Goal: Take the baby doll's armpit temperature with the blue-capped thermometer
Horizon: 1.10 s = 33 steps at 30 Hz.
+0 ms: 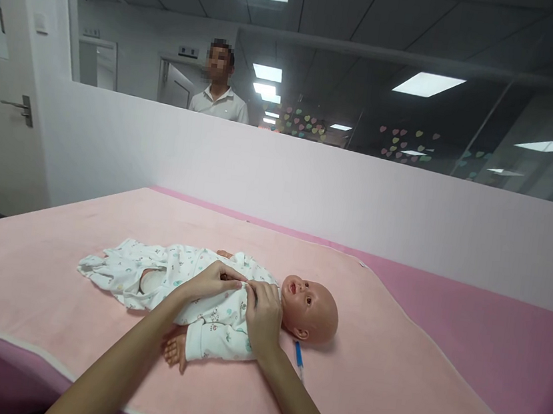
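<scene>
A baby doll (312,309) lies on its back on a pink padded cover, its head to the right. It wears a white printed romper (224,305), with sleeves on the arms and the leg part loose at the left. My left hand (214,281) is at the chest, its thumb and fingers pinching the romper's front. Close beside it, my right hand (264,310) pinches the same front edge near the neck. The fingertips of both hands nearly meet, and the fastening between them is too small to make out.
A slim stick with a blue end (299,354) lies beside the doll's head, partly behind my right forearm. The pink cover (386,382) spreads over the table up to a white wall (310,177) with a window. Behind the glass stands a person (221,103). A door (6,107) is at the left.
</scene>
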{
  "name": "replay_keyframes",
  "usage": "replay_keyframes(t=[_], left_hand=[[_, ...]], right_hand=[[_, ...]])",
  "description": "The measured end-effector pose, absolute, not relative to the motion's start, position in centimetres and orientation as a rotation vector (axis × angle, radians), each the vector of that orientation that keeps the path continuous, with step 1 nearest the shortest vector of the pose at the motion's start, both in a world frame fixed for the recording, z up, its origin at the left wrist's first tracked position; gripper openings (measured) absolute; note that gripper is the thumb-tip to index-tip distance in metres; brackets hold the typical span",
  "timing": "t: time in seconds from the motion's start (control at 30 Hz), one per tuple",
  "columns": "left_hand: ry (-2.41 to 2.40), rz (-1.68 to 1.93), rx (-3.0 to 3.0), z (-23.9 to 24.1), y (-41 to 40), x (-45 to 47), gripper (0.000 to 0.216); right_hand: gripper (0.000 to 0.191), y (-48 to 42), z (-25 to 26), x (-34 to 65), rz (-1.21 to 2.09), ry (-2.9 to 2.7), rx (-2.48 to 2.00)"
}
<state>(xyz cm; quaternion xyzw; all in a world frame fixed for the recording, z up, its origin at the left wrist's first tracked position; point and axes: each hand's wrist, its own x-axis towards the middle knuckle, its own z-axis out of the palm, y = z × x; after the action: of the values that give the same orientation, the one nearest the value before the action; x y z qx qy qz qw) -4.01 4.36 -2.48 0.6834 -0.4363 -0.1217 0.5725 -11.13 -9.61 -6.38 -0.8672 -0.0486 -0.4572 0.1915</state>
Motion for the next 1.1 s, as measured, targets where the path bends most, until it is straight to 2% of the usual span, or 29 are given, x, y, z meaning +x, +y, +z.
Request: replay_keyframes(t=[0.4, 1.1], left_hand=[[-1.013, -0.371, 1.622, -1.78, 4.65, -4.50, 0.030], [-0.817, -0.462, 1.681, -1.94, 4.53, -4.57, 0.018]], right_hand=[[0.016, -9.88, -6.43, -11.07, -1.122, 0.019, -2.226], [0.013, -9.49, -5.66, -11.54, -1.297, -0.153, -2.359]])
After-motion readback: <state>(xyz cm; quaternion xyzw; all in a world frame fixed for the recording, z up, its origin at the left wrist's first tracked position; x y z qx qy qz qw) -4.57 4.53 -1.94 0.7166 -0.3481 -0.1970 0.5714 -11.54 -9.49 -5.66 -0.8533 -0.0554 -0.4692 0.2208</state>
